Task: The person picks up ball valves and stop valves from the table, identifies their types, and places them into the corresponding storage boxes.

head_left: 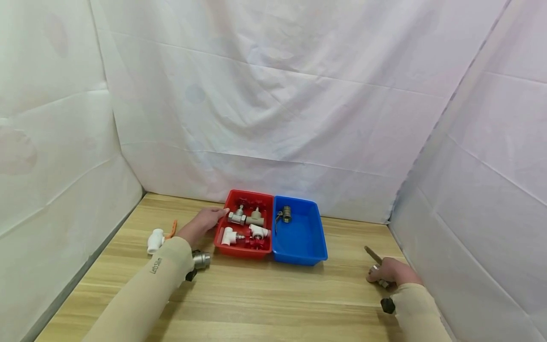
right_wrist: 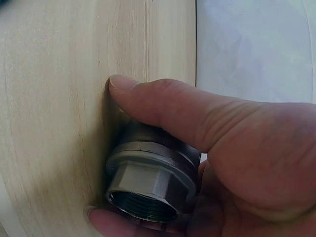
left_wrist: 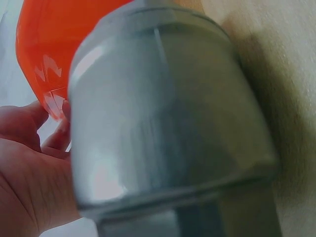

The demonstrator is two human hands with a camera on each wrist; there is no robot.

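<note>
My left hand [head_left: 207,218] holds the left rim of the red tray [head_left: 243,255], its thumb and fingers at the wall in the left wrist view. Several valves lie in this tray, among them a white tee-shaped valve [head_left: 229,236] and a metal one [head_left: 236,218] with red handwheels nearby. Under my left forearm is a metal valve [head_left: 202,259], whose grey body [left_wrist: 168,113] fills much of the left wrist view. My right hand [head_left: 395,271] grips a metal ball valve [right_wrist: 148,180] by its body at the table's right side; its long lever [head_left: 373,255] points away from me.
Against the red tray stands a blue tray [head_left: 301,259] with one brass-coloured valve [head_left: 287,213] inside. A white plastic valve [head_left: 155,241] with an orange lever lies left of my left forearm. White cloth walls [head_left: 265,95] enclose the wooden table [head_left: 256,304] at the back and sides.
</note>
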